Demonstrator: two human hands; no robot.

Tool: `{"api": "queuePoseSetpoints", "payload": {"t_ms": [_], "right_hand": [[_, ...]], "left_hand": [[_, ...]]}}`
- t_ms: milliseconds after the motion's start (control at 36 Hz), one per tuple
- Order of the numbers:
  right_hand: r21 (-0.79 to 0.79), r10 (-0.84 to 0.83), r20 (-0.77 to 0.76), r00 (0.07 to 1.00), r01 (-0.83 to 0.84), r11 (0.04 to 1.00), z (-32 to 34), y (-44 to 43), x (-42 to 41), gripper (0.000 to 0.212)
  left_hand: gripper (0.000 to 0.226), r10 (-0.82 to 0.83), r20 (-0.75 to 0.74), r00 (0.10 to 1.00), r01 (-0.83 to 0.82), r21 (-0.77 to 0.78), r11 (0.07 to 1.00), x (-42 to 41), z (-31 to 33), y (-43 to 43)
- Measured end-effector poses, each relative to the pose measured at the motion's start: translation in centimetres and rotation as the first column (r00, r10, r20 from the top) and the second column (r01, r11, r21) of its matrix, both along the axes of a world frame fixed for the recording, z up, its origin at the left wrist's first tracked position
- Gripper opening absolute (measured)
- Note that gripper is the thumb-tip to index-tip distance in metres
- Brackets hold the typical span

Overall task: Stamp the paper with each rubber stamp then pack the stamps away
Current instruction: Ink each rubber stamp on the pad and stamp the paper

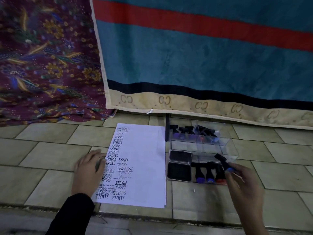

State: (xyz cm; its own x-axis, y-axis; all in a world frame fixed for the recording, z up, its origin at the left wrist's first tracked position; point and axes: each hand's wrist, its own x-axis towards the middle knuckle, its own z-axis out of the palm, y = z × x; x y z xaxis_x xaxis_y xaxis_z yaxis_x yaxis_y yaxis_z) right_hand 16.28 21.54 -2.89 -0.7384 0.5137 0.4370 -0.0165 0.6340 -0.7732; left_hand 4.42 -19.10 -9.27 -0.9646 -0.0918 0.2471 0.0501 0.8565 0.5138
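A white sheet of paper [144, 163] lies on the tiled floor, its left part covered with black stamp prints. My left hand [89, 170] rests flat on the sheet's left edge. My right hand [243, 185] holds a black rubber stamp with a blue handle end [223, 162], tilted over the near side of a clear plastic box [220, 148]. Three stamps [210, 173] lie side by side in front of the box, beside an open black ink pad [179, 164]. Several more stamps [191, 131] stand in the box's far compartment.
A teal rug with a red stripe and beige border [203, 65] hangs or lies right behind the box. A maroon floral cloth [47, 61] fills the far left. A dark thin stick [167, 128] lies between paper and box. Bare tiles [42, 150] surround the paper.
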Motion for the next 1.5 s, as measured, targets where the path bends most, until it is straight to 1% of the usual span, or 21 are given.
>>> {"api": "queuePoseSetpoints", "payload": {"t_ms": [111, 194, 250, 389, 611, 833, 1000, 1083, 1167, 1222, 1306, 1444, 1500], "right_hand": [[0.204, -0.026, 0.040, 0.999, 0.018, 0.979, -1.3, 0.8, 1.1, 0.035], [0.297, -0.050, 0.050, 0.997, 0.033, 0.954, -2.0, 0.6, 1.2, 0.037], [0.326, -0.080, 0.056, 0.995, 0.057, 0.944, -2.3, 0.5, 1.0, 0.037], [0.319, -0.151, 0.081, 0.985, 0.118, 0.940, -2.8, 1.0, 1.1, 0.039], [0.347, -0.162, 0.111, 0.980, 0.115, 0.931, -3.1, 1.5, 0.9, 0.042], [0.363, -0.087, 0.145, 0.986, 0.029, 0.931, -3.6, 1.3, 0.9, 0.039], [0.386, -0.074, 0.177, 0.981, 0.000, 0.922, -4.0, 1.6, 0.9, 0.023], [0.397, -0.065, 0.174, 0.983, -0.009, 0.918, -4.0, 1.7, 0.9, 0.029], [0.400, -0.053, 0.173, 0.984, -0.021, 0.916, -3.8, 1.7, 0.9, 0.030], [0.369, -0.044, 0.153, 0.987, -0.016, 0.929, -3.3, 1.7, 0.8, 0.027], [0.329, -0.030, 0.137, 0.990, -0.017, 0.944, -2.1, 1.3, 0.2, 0.034], [0.272, 0.060, 0.103, 0.993, -0.086, 0.958, 1.6, -0.2, -3.4, 0.024], [0.260, 0.116, 0.133, 0.984, -0.148, 0.954, 3.0, -1.0, -5.8, 0.018]], "left_hand": [[0.036, -0.003, 0.005, 1.000, 0.003, -0.003, 1.000, 0.0, 0.0, 0.0], [0.035, -0.002, 0.004, 1.000, 0.002, 0.007, 1.000, 0.0, 0.0, -0.1], [0.035, -0.003, 0.005, 1.000, 0.003, 0.003, 1.000, 0.0, 0.0, 0.0], [0.035, -0.008, -0.004, 1.000, 0.008, -0.004, 1.000, 0.1, 0.2, 0.0], [0.034, -0.016, 0.000, 1.000, 0.016, -0.004, 1.000, 0.1, 0.2, 0.0], [0.035, -0.019, 0.004, 1.000, 0.019, -0.010, 1.000, 0.0, 0.2, -0.1], [0.035, -0.016, 0.004, 1.000, 0.016, -0.004, 1.000, 0.0, 0.3, 0.0], [0.035, -0.015, 0.003, 1.000, 0.015, 0.003, 1.000, 0.1, 0.4, 0.0], [0.035, -0.017, 0.002, 1.000, 0.017, 0.008, 1.000, 0.2, 0.5, 0.1], [0.035, -0.015, 0.001, 1.000, 0.015, 0.010, 1.000, 0.2, 0.6, 0.1], [0.035, -0.015, 0.000, 1.000, 0.015, 0.006, 1.000, 0.2, 0.6, 0.2], [0.035, -0.016, 0.001, 1.000, 0.016, 0.004, 1.000, 0.1, 0.4, 0.1], [0.035, -0.016, 0.005, 1.000, 0.016, -0.002, 1.000, 0.1, 0.3, 0.0]]}}
